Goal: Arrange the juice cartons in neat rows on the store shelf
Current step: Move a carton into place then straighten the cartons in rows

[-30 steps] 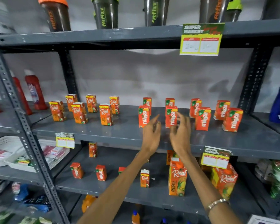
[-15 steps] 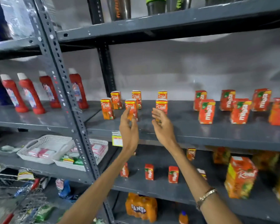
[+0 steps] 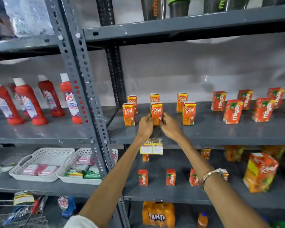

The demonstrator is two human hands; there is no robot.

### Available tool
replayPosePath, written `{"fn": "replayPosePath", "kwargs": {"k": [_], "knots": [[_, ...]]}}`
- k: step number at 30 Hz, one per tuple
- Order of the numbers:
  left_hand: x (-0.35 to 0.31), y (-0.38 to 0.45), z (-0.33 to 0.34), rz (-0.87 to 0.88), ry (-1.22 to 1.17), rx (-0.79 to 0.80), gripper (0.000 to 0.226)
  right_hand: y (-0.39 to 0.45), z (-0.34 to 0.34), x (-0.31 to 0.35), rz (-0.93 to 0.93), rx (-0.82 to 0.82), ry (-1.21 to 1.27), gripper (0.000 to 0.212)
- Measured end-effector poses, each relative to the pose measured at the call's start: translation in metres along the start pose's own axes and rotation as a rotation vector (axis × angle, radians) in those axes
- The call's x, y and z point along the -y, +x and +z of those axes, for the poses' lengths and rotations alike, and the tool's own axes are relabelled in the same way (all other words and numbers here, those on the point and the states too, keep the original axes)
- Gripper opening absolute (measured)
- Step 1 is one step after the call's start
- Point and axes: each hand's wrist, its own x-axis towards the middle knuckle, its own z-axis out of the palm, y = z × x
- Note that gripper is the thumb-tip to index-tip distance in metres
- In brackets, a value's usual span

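Small orange Real juice cartons stand in two rows on the grey middle shelf (image 3: 204, 132). The front middle Real carton (image 3: 156, 111) is held from both sides: my left hand (image 3: 145, 126) grips its left edge and my right hand (image 3: 170, 126) its right edge. Another front carton (image 3: 129, 114) stands to its left and one (image 3: 189, 113) to its right, with three more behind. Red Maaza cartons (image 3: 233, 111) stand in loose rows further right on the same shelf.
A perforated grey upright (image 3: 82, 96) divides the shelving. Red cleaner bottles (image 3: 28, 102) stand on the left shelf. Below are white baskets (image 3: 39, 162), small Maaza cartons (image 3: 170, 176), a large Real carton (image 3: 260, 171), a price tag (image 3: 151, 146) and a Fanta pack (image 3: 158, 214).
The view has swung left from the Maaza cartons to the Real cartons. Both hands, open in the air before, have moved forward and closed on the front middle Real carton.
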Motion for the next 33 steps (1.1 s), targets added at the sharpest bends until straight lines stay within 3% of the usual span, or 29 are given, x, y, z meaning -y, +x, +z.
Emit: {"fn": "replayPosePath", "kwargs": {"k": [12, 29, 33], "knots": [[-0.008, -0.002, -0.011, 0.027, -0.007, 0.178, 0.036, -0.01, 0.002, 0.01, -0.001, 0.126, -0.075, 0.057], [-0.002, 0.0, -0.007, 0.02, -0.001, 0.158, 0.037, -0.009, 0.004, 0.005, -0.029, 0.156, -0.105, 0.065], [-0.007, -0.004, -0.006, -0.008, -0.033, 0.132, 0.036, -0.011, 0.004, 0.008, -0.017, 0.149, -0.119, 0.082]]}}
